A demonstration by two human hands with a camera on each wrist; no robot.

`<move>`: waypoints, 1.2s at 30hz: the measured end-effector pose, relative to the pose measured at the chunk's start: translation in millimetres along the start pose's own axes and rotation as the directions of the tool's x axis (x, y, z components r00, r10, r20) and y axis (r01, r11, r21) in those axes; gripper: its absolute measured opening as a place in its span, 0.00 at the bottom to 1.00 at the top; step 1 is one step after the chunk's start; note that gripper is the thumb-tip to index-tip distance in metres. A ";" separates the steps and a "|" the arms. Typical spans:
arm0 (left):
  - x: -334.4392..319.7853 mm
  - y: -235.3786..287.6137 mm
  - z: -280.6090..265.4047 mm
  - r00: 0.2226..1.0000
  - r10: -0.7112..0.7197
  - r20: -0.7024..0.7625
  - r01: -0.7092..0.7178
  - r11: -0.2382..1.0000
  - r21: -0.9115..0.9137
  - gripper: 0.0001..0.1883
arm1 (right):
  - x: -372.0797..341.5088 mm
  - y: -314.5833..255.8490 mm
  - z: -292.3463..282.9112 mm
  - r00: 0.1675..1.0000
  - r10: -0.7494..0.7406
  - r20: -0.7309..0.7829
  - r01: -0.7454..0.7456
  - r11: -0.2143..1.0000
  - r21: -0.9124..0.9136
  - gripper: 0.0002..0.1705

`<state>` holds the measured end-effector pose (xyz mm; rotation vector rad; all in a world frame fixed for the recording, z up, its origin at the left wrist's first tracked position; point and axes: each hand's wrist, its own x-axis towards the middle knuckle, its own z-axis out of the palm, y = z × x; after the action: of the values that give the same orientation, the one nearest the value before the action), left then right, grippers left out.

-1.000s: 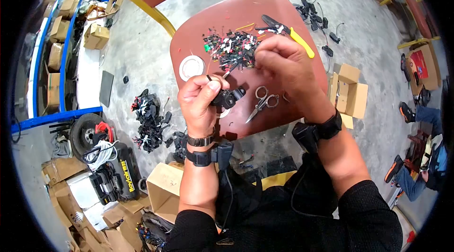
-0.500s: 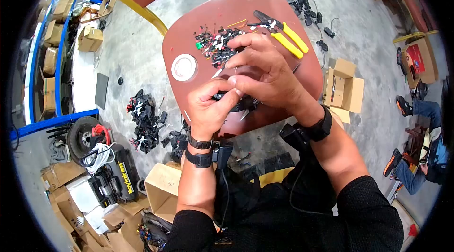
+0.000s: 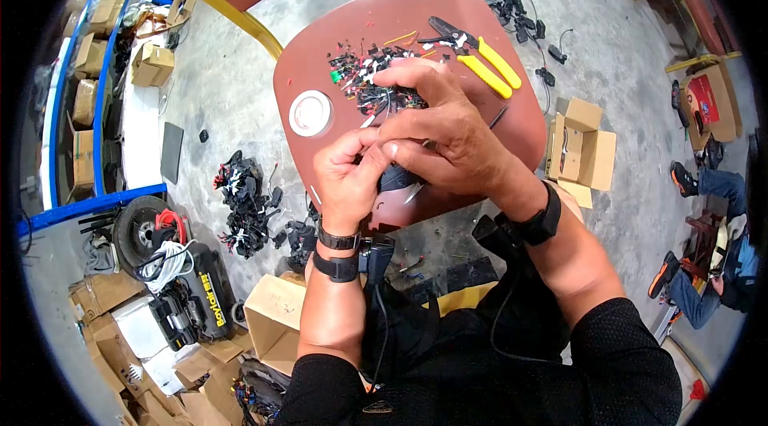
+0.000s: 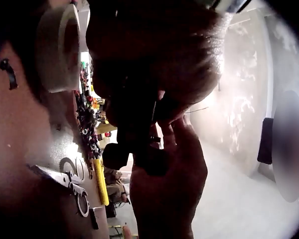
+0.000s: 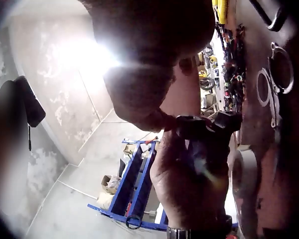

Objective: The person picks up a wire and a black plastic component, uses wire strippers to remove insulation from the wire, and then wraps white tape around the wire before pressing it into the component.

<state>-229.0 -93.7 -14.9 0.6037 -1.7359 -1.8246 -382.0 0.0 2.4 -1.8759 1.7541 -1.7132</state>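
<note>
My left hand (image 3: 346,174) grips a small black plastic part (image 3: 394,179) between thumb and fingers over the front of the chair seat. The part shows as a dark silhouette in the left wrist view. My right hand (image 3: 448,130) meets it from the right, thumb and index finger pinching at the left fingertips. A thin wire (image 4: 197,109) sticks out there; its pinched end is hidden by the fingers. Below the hands lie metal scissors (image 4: 70,179), mostly covered in the head view. Behind the right hand is a heap of cut wire bits (image 3: 352,82).
On the brown seat (image 3: 320,50) are a white tape roll (image 3: 310,113) at left and yellow-handled wire strippers (image 3: 488,70) at right. An open carton (image 3: 596,154) stands right of the chair. Black wired parts (image 3: 248,202) are heaped on the floor at left.
The right hand has come down and left from beside the wire heap to the left hand, and its fingertips have closed in at the black part. The left hand keeps its hold.
</note>
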 end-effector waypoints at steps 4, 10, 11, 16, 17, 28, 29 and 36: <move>1.3 6.9 2.5 0.999 -0.002 0.046 0.001 0.999 0.032 0.05 | -3.6 4.8 -1.4 0.996 0.084 -0.017 -0.083 0.996 0.045 0.06; 3.8 2.5 -3.0 0.997 0.012 0.078 -0.013 1.000 0.013 0.04 | -4.3 14.1 -4.4 0.994 0.104 -0.016 -0.104 0.995 0.014 0.07; 4.2 2.5 -3.9 0.997 0.007 0.074 -0.007 1.000 0.002 0.04 | -5.6 12.8 -2.9 0.991 0.130 -0.013 -0.129 0.991 0.041 0.06; 6.0 4.4 -6.6 0.998 -0.001 0.070 0.010 0.992 -0.125 0.05 | -4.0 11.2 -1.1 0.986 0.169 0.005 -0.169 0.983 0.074 0.03; 6.1 3.6 -7.5 0.998 -0.003 0.061 0.012 0.989 -0.149 0.05 | -4.0 11.4 -1.3 0.985 0.172 0.000 -0.172 0.983 0.060 0.03; 12.1 -5.5 -25.5 0.996 -0.004 -0.086 -0.029 0.928 -0.372 0.06 | -2.5 26.9 -14.3 0.957 0.262 -0.127 -0.256 0.965 0.063 0.02; 11.9 -4.6 -25.2 0.996 -0.017 -0.091 -0.019 0.925 -0.380 0.06 | -5.4 29.5 -12.5 0.953 0.287 -0.095 -0.275 0.954 0.120 0.05; 12.3 -5.1 -18.7 0.995 -0.009 -0.099 -0.031 0.917 -0.398 0.05 | -4.0 -3.0 -6.3 0.865 0.370 0.340 -0.467 0.841 0.274 0.20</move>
<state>-226.4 -115.8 -20.7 0.5025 -1.2454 -2.0263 -383.4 7.7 4.2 -1.3664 1.4923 -1.4022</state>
